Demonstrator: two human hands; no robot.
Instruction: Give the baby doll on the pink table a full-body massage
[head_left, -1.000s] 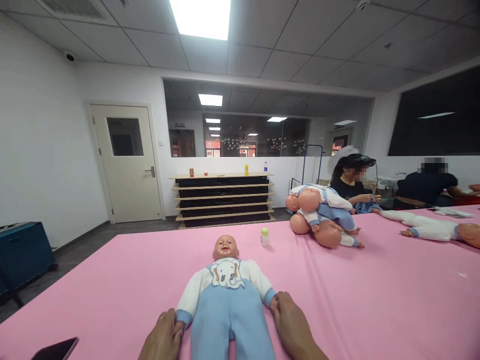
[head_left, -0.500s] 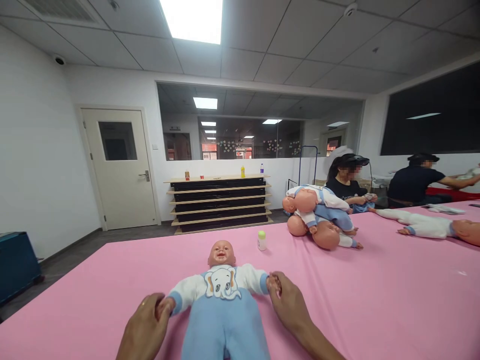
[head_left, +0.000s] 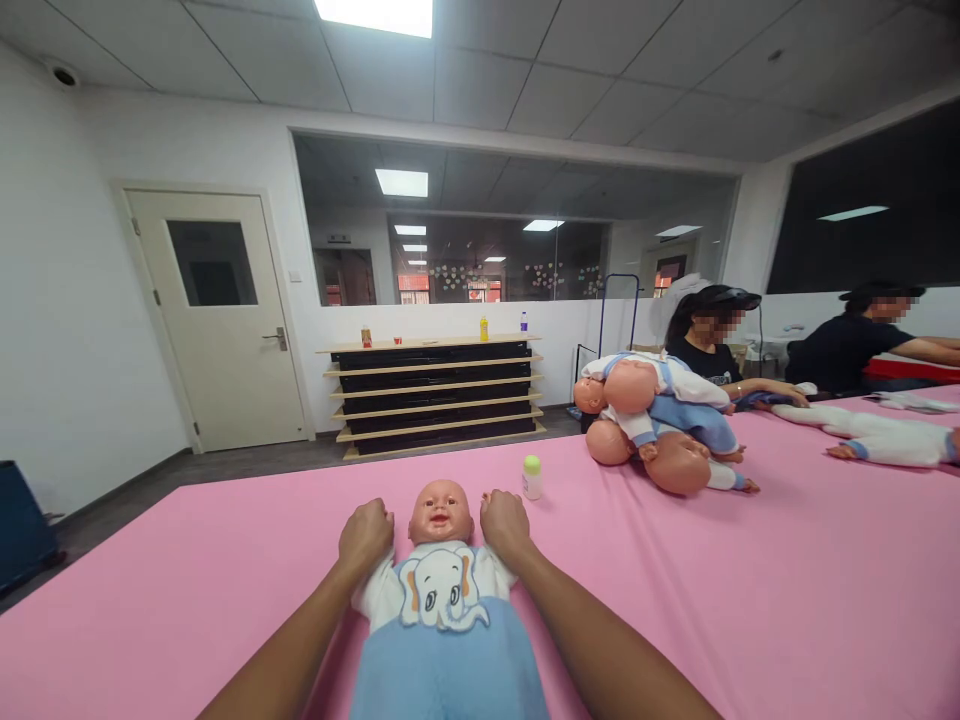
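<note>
Doll supine on pink table, head away from wearer, elephant print on chest, blue trousers. Left hand fisted beside doll's head, left side; right hand fisted on other side. Both fists closed, apparently around doll's raised arms; arms hidden. Small green-capped bottle just beyond right hand. Heap of dolls farther right.

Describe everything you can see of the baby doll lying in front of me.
The baby doll lies face up on the pink table cover, head pointing away. It has a bald, smiling plastic-looking head, a white top with an elephant picture and light blue trousers. The left hand and right hand are closed beside its head, covering the doll's hands.
</note>
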